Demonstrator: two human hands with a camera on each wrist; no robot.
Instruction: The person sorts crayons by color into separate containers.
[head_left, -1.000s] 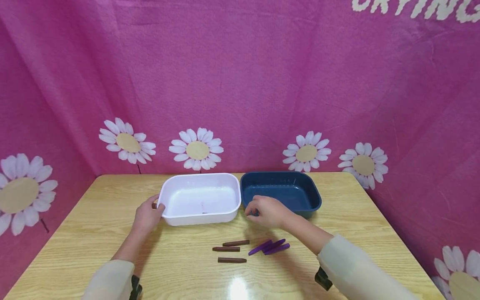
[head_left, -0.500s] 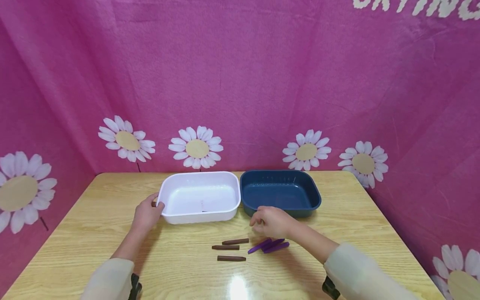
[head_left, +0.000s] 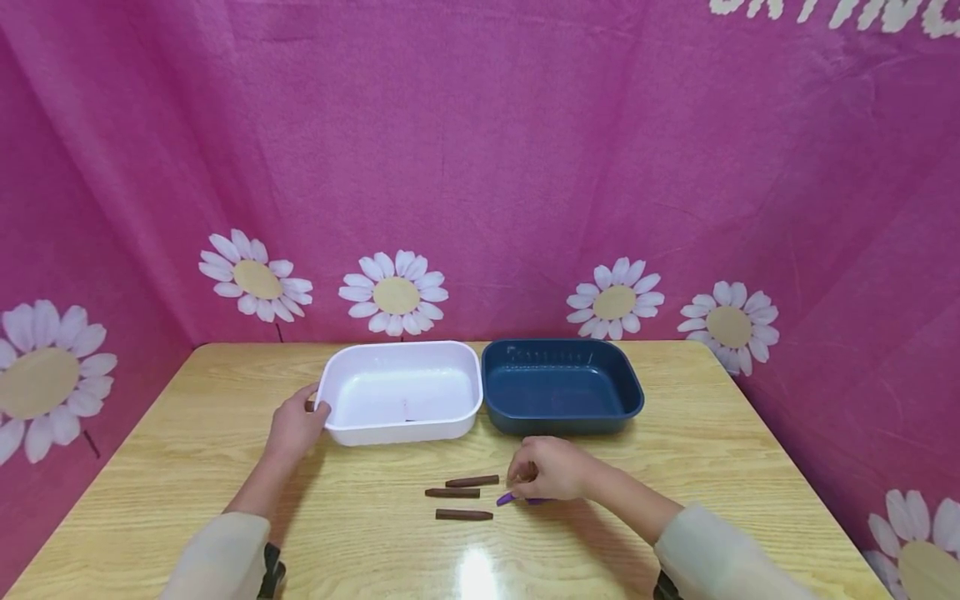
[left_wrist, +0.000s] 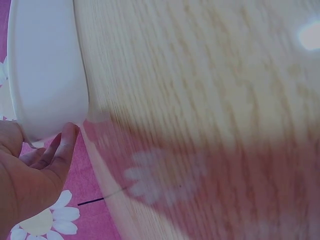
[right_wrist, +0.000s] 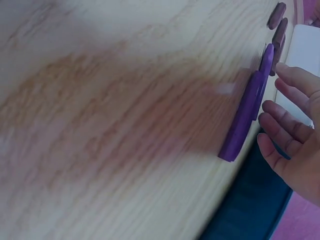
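My left hand (head_left: pixel 296 425) grips the left end of the white plastic tray (head_left: pixel 405 433), thumb over the rim. In the left wrist view its fingertips (left_wrist: pixel 70 131) lie against the tray's outer wall. My right hand (head_left: pixel 551 468) hovers low over several purple crayons (head_left: pixel 506 499), partly covering them. From the right wrist, its fingers look spread and gently bent, beside the purple crayons (right_wrist: pixel 242 120) with nothing between them. Left of that hand, three brown crayons (head_left: pixel 463 515) lie roughly parallel on the table.
A dark blue tray (head_left: pixel 562 427) stands right beside the white one, at the back of the wooden table (head_left: pixel 225 392). Inside the white tray, a small dark sliver (head_left: pixel 410 420) shows above the near rim. A pink flowered cloth (head_left: pixel 480 167) hangs behind.
My right hand has come away from the dark blue tray's near side, down toward me, to the purple crayons. My left hand keeps its place on the white tray.
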